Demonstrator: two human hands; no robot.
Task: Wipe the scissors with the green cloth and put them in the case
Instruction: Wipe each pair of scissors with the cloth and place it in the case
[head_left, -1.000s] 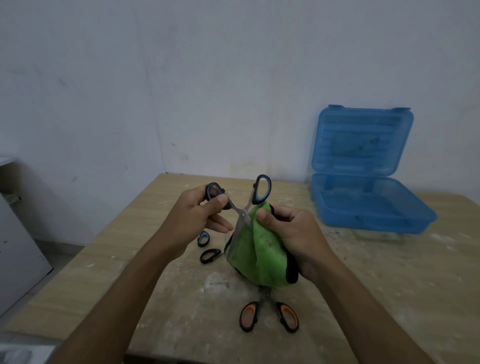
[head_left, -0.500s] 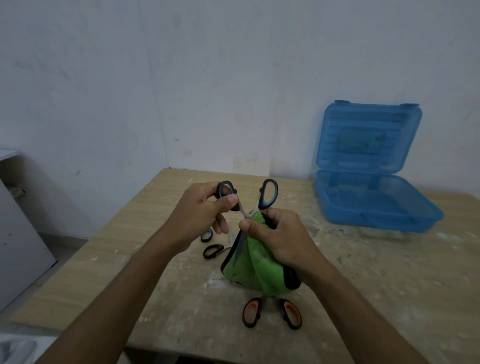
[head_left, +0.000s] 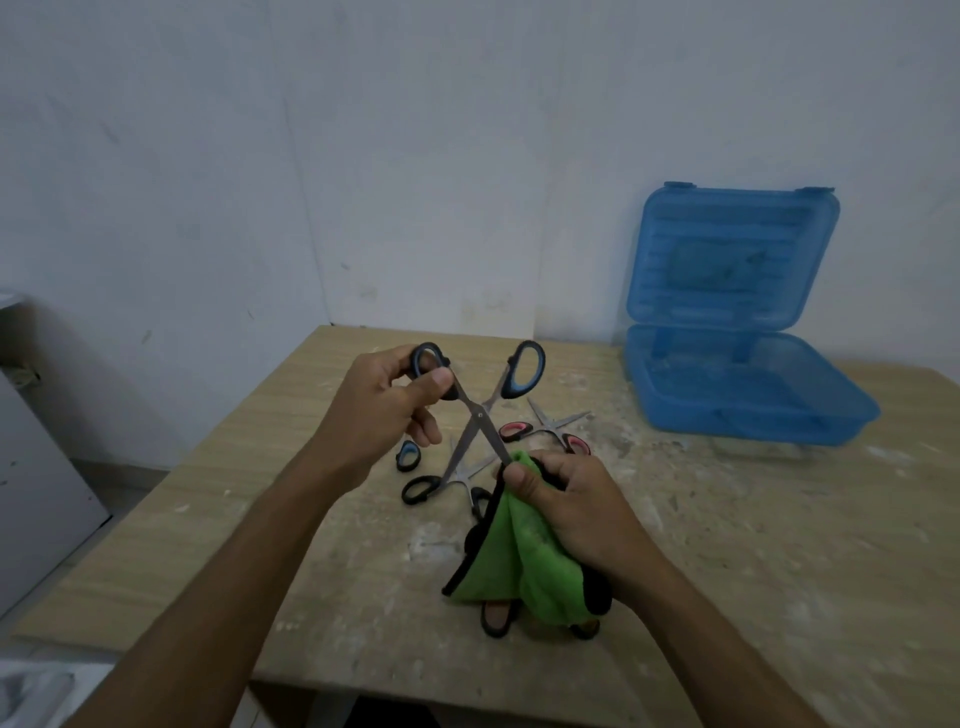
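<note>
Pale plaster walls meet behind a dusty wooden table (head_left: 727, 545), where a blue case (head_left: 737, 384) sits open at the far right, its lid upright against the wall. Above the table, the left hand (head_left: 384, 410) pinches one handle loop of the blue-handled scissors (head_left: 480, 415), whose blades are spread wide. The right hand (head_left: 576, 509) is clenched around the green cloth (head_left: 519, 556), pressing it onto the tip of one blade. Red-handled scissors (head_left: 545, 428) lie on the table just beyond, another blue-handled pair (head_left: 421, 480) lies beneath the left hand, and orange handles (head_left: 498, 616) peek out under the cloth.
</note>
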